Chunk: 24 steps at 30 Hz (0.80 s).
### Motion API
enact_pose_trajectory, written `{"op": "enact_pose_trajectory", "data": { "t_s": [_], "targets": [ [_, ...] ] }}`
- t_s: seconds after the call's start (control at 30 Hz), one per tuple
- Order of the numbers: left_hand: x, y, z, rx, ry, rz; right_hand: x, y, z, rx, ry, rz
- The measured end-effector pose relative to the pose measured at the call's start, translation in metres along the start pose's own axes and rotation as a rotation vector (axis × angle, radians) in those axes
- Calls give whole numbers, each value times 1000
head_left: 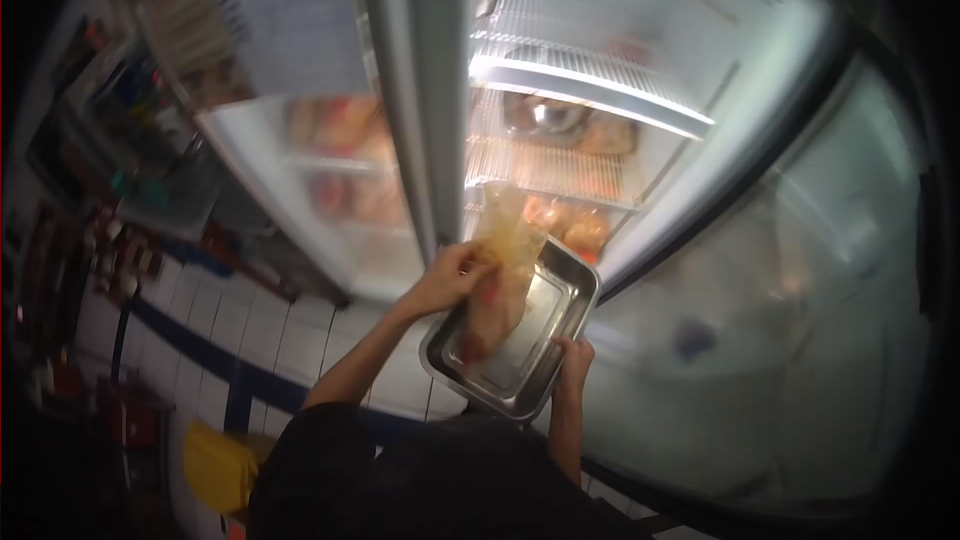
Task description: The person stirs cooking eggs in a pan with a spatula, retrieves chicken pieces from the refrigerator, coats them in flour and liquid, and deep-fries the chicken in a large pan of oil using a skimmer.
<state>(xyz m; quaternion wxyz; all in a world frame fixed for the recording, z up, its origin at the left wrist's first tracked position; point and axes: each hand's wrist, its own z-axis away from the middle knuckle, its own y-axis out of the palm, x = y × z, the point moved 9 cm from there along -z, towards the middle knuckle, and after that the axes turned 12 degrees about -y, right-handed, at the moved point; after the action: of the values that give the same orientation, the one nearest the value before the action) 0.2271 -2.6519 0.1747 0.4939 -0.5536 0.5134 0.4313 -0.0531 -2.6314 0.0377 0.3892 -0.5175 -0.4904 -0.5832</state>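
Observation:
My left hand is closed on a clear plastic bag with pale and reddish food in it. What the food is I cannot make out. The bag hangs over a rectangular metal tray, its lower end inside the tray or just above it. Around the tray's right rim the fingers of my right hand are wrapped, and the tray tilts a little in front of my body. Both are held before a lit, open fridge.
Bagged orange-red food sits low in the fridge, and a metal bowl stands on a wire shelf above. An open glass door fills the right side. At lower left is a yellow object on the tiled floor.

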Motion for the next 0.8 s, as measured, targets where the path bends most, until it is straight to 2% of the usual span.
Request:
{"op": "enact_pose_trajectory", "data": {
  "t_s": [0.07,0.1,0.17,0.2,0.23,0.27,0.3,0.37,0.47,0.5,0.57,0.67,0.7,0.77,0.8],
  "targets": [
    [10,-67,86,-52,-207,-120,7,39,69,64,63,79],
    [-9,-103,137,-129,-266,-261,-12,51,102,91,111,139],
    [-45,-174,239,-464,-279,-380,-10,105,176,131,114,169],
    [-57,-197,290,-523,-310,-377,-16,128,213,194,130,181],
    [-88,-221,334,-685,-179,-497,-21,153,245,272,145,154],
    [-115,-228,367,-847,-52,-635,-29,173,262,357,164,123],
    [-125,-240,394,-913,-85,-643,-33,194,281,427,176,133],
    [-147,-250,457,-876,45,-715,-35,237,342,605,159,147],
    [-131,-269,545,-947,-77,-867,-47,282,424,819,133,134],
    [-122,-250,530,-941,-129,-982,-54,283,409,887,127,118],
    [-113,-256,585,-1065,-197,-1026,-82,297,443,987,137,169],
    [-54,-275,646,-1063,-757,-1012,-99,325,484,1157,136,179],
    [-38,-275,651,-1105,-818,-1002,-102,331,482,1231,152,197],
    [4,-269,662,-1049,-1120,-1120,-108,345,482,1372,191,211],
    [16,-266,678,-1085,-1173,-1103,-108,355,495,1433,207,196]
  ]
}}
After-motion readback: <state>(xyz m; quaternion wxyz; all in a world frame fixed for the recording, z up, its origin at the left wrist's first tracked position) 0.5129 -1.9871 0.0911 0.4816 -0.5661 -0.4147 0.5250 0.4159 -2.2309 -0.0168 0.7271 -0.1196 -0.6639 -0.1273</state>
